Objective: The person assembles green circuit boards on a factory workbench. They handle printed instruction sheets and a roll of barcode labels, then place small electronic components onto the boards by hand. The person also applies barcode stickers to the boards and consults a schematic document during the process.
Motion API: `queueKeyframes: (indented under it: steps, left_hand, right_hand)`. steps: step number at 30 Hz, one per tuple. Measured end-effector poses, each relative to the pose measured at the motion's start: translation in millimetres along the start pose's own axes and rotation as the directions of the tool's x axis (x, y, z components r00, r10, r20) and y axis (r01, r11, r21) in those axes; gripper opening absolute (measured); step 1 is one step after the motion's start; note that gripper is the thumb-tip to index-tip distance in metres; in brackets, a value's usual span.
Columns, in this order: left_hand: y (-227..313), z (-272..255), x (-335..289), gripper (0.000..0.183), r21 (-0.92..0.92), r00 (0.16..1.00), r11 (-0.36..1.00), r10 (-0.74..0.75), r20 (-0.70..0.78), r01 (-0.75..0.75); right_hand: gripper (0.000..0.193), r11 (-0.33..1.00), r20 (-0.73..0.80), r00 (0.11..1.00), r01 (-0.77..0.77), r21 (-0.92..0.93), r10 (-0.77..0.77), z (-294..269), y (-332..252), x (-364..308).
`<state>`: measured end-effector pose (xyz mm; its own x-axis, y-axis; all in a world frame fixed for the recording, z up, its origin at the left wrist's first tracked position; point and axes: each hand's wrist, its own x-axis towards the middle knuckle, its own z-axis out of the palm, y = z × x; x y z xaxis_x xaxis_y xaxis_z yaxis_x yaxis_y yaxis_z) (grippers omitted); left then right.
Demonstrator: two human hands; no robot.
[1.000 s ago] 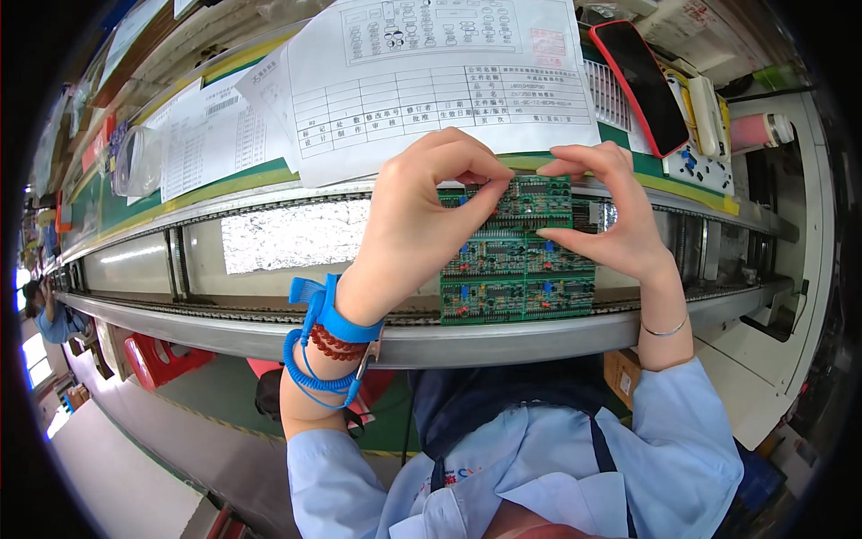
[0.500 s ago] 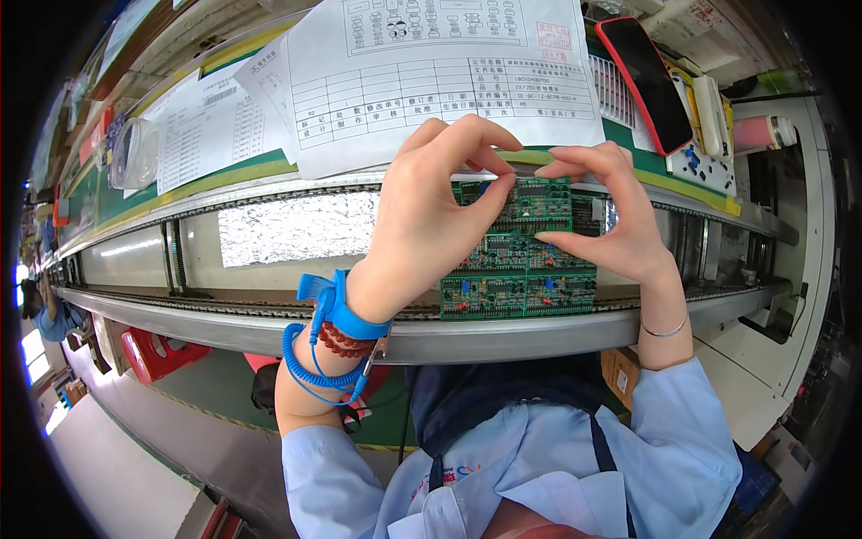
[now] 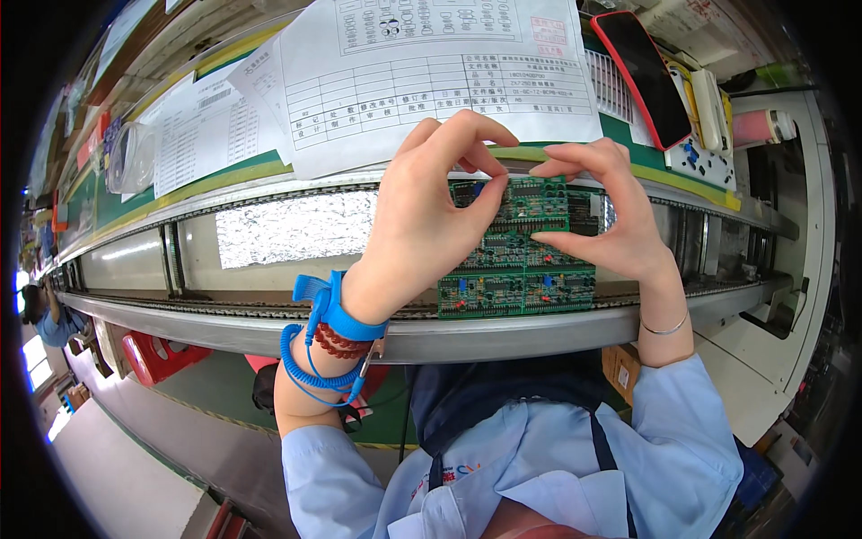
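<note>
A worker in a light blue shirt (image 3: pixel 539 440) and dark apron (image 3: pixel 503 395) bends both hands over a panel of green circuit boards (image 3: pixel 516 292), which lies beneath and between them on a metal-railed track (image 3: pixel 269 340). The left hand (image 3: pixel 417 211) curls over the panel's upper left, thumb and a fingertip nearly meeting; whether they pinch a small part cannot be told. The right hand (image 3: pixel 620 211), released, arches over the panel's upper right side, thumb and forefinger spread well apart.

Around the left wrist sit a blue strap (image 3: pixel 359 323) with a coiled cord (image 3: pixel 292 346) and, just below it, a dark red beaded bracelet (image 3: pixel 339 344); a thin silver bangle (image 3: pixel 664 331) circles the right wrist. To the left hand's left, inside the track, lies a crinkled silvery sheet (image 3: pixel 292 229).

Beyond both hands, a printed sheet (image 3: pixel 440 99) with a diagram and grid spreads across the green tabletop (image 3: pixel 97 205). Past the right hand rest a red-edged phone (image 3: pixel 642 81) and a scatter of small dark parts (image 3: pixel 691 162). Well off to the left hand's left, another person (image 3: pixel 58 319) appears.
</note>
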<state>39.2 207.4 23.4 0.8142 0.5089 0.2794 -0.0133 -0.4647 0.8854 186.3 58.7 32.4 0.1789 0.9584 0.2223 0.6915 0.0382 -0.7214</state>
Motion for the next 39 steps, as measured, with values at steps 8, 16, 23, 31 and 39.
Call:
queueKeyframes:
  steps: [8,16,23,31,39]
  left_hand:
    - [2,-2,1,0.03,0.078,0.996,0.995,0.051,0.067,-0.056]
    - [3,-7,4,0.029,0.244,0.975,0.945,0.198,0.1,-0.217]
    - [-10,-7,4,0.024,0.172,0.965,0.972,0.192,-0.181,-0.162]
    - [-23,-12,19,0.024,0.238,0.869,0.952,0.278,-0.41,-0.192]
    - [-40,-15,18,0.023,0.24,0.869,0.959,0.244,-0.431,-0.15]
  right_hand:
    - [0.068,1.0,-0.004,1.0,0.005,-0.009,-0.005,-2,-2,1]
    - [0.069,1.0,-0.027,1.0,-0.009,0.022,0.01,-1,2,-1]
    - [0.071,0.995,-0.066,0.996,-0.055,0.077,0.061,-2,4,-2]
    - [0.071,0.992,-0.216,0.973,-0.054,0.116,0.079,-14,5,-4]
    - [0.068,0.976,-0.389,0.919,0.031,0.217,0.057,-39,16,2]
